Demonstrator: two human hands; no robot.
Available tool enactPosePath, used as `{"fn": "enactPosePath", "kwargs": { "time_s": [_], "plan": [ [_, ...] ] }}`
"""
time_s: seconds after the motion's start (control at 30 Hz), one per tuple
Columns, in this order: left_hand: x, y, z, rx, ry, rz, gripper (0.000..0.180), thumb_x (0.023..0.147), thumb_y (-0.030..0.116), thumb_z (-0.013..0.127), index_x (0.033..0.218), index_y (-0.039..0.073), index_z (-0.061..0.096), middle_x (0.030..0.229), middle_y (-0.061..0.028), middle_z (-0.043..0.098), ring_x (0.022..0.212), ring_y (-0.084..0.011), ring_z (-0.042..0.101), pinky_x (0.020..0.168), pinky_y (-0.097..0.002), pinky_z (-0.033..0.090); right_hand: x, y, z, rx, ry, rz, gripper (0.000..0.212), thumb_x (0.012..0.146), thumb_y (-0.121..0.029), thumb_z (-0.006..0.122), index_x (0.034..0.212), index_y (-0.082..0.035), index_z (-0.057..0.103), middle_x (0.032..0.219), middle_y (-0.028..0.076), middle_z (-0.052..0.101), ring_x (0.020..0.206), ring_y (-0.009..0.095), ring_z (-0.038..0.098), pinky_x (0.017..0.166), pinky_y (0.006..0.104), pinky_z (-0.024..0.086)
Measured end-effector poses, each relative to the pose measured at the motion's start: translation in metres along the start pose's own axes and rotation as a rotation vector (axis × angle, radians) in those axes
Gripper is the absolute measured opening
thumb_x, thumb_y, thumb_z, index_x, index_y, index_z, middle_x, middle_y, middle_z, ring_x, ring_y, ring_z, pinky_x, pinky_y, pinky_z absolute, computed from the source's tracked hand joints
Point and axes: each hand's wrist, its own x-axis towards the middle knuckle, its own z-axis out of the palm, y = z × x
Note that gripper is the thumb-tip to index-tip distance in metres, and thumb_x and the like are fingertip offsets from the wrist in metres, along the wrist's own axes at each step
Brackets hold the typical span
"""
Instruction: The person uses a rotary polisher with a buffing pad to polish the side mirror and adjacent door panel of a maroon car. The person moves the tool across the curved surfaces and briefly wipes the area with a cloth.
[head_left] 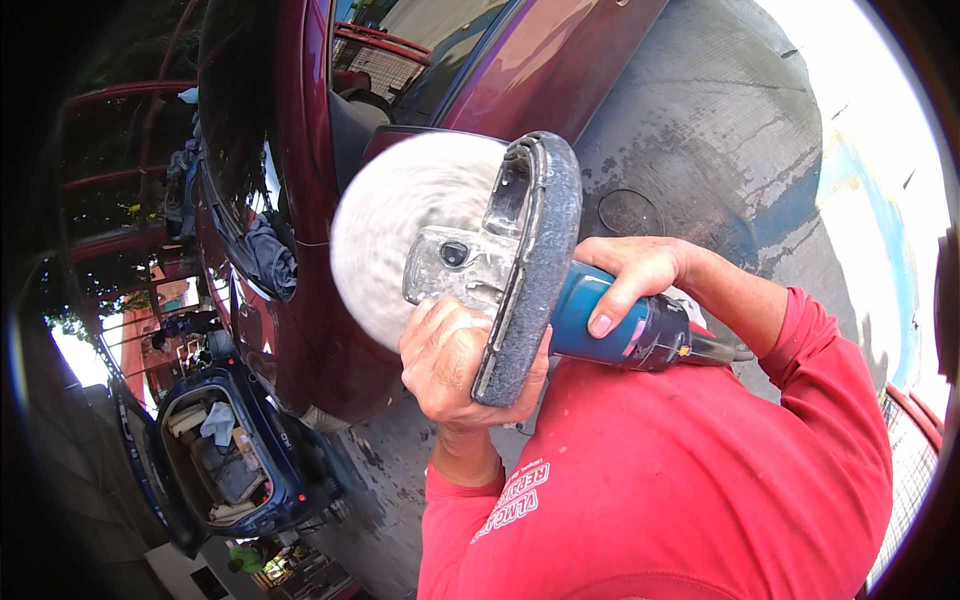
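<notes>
The car (308, 205) at upper left is maroon, the central polishing pad (400, 220) streaky white, the polisher (575, 335) teal-blue, the lower-right shirt (690, 470) red.

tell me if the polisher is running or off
Running, by the look of it: the white pad on the polisher blurs into circular streaks, while the dark handle looks sharp.

head camera: looked down from the wearer's head, fisheye-wide
polisher (545, 245): showed close up
maroon car (310, 200): stood farther back
</notes>
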Motion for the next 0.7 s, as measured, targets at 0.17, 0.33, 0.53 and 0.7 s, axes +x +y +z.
{"fn": "enactPosePath", "kwargs": {
  "time_s": [0.17, 0.33, 0.53, 0.7],
  "plan": [
    [0.018, 0.007, 0.015, 0.068, 0.181, 0.001, 0.034, 0.072, 0.007, 0.088, 0.071, 0.004, 0.055, 0.061, -0.01, 0.055, 0.051, -0.0309, 0.054, 0.055, -0.039, 0.043, 0.008, 0.003, -0.013, 0.048, -0.063, -0.007, 0.093, 0.079, -0.046, 0.086, 0.144, 0.012, 0.056, 0.126, 0.022, 0.074, 0.108, 0.027, 0.075, 0.093, 0.0378, 0.063],
    [0.026, 0.016, 0.037, -0.021, 0.052, 0.058, 0.032, 0.07, 0.004, 0.086, 0.071, 0.003, 0.054, 0.063, -0.01, 0.05, 0.052, -0.0319, 0.05, 0.057, -0.04, 0.044, -0.023, 0.012, -0.022, 0.08, -0.005, -0.048, 0.088, 0.072, -0.037, 0.091, 0.141, 0.009, 0.061, 0.122, 0.021, 0.076, 0.107, 0.027, 0.077, 0.096, 0.0372, 0.063],
    [0.013, 0.023, 0.019, 0.025, 0.042, -0.037, 0.027, 0.07, 0.004, 0.085, 0.072, 0.002, 0.058, 0.062, -0.0099, 0.053, 0.052, -0.0319, 0.054, 0.058, -0.0403, 0.045, 0.001, 0.026, -0.022, 0.016, -0.076, 0.002, 0.086, 0.072, -0.038, 0.092, 0.139, 0.008, 0.063, 0.123, 0.02, 0.076, 0.106, 0.026, 0.076, 0.095, 0.037, 0.063],
    [0.021, 0.004, 0.013, -0.034, 0.045, 0.03, 0.026, 0.066, 0.005, 0.084, 0.073, 0.003, 0.059, 0.062, -0.0093, 0.054, 0.052, -0.0311, 0.055, 0.059, -0.0396, 0.045, 0.0, 0.005, -0.019, 0.041, -0.019, 0.093, 0.091, 0.069, -0.032, 0.093, 0.144, 0.007, 0.06, 0.129, 0.022, 0.074, 0.112, 0.028, 0.075, 0.099, 0.0381, 0.062]
  ]
}}
